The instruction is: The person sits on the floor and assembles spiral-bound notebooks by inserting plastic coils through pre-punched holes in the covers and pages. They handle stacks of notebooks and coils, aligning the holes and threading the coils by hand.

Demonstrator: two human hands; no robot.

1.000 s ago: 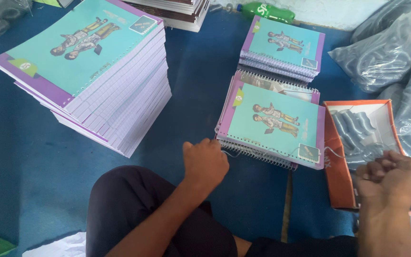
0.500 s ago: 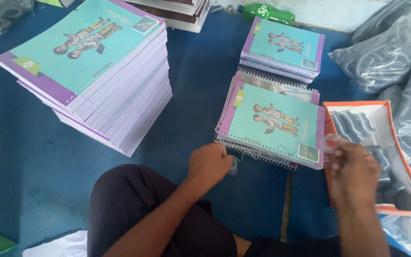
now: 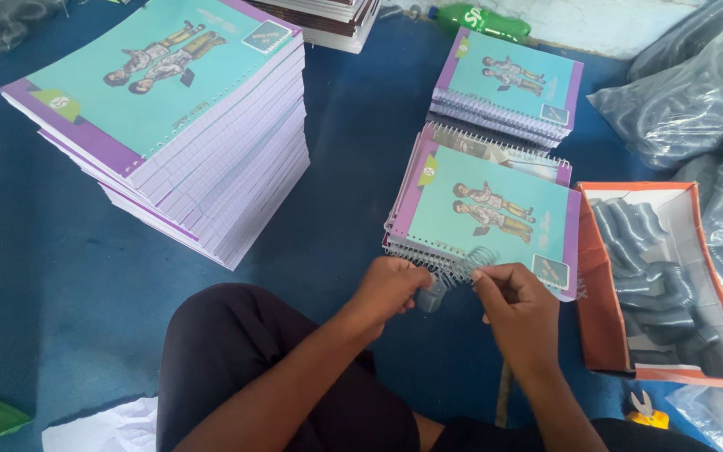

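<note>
While both hands meet at the near edge of the closest pile, the scene reads as follows:

Spiral coil: one grey plastic spiral coil (image 3: 462,266), held between the two hands just in front of the nearest notebook pile's bottom edge, touching its punched border.
Left hand: left hand (image 3: 391,286), fingers curled shut around the coil's left end.
Right hand: right hand (image 3: 519,308), thumb and forefinger pinched closed on the coil's right end.
Nearest notebook pile: one low pile (image 3: 485,219) of turquoise covers with purple edging, two drawn figures in the middle and a small square label at the lower right corner.
Far notebook pile: one similar short pile (image 3: 508,84) behind it, already spiral-bound along one edge, with the same cover.
Tall stack: one high stack (image 3: 173,125) of unbound sheets and covers at the left, with a green tab-shaped mark on the purple strip.
Orange box: one open cardboard box (image 3: 600,289) at the right, filled with more grey coils.
Plastic bags: clear bags (image 3: 688,100) of coils beyond the box; number unclear.
Green bottle: one (image 3: 479,20), lying at the top.
Floor: blue covering (image 3: 43,276) under everything.
</note>
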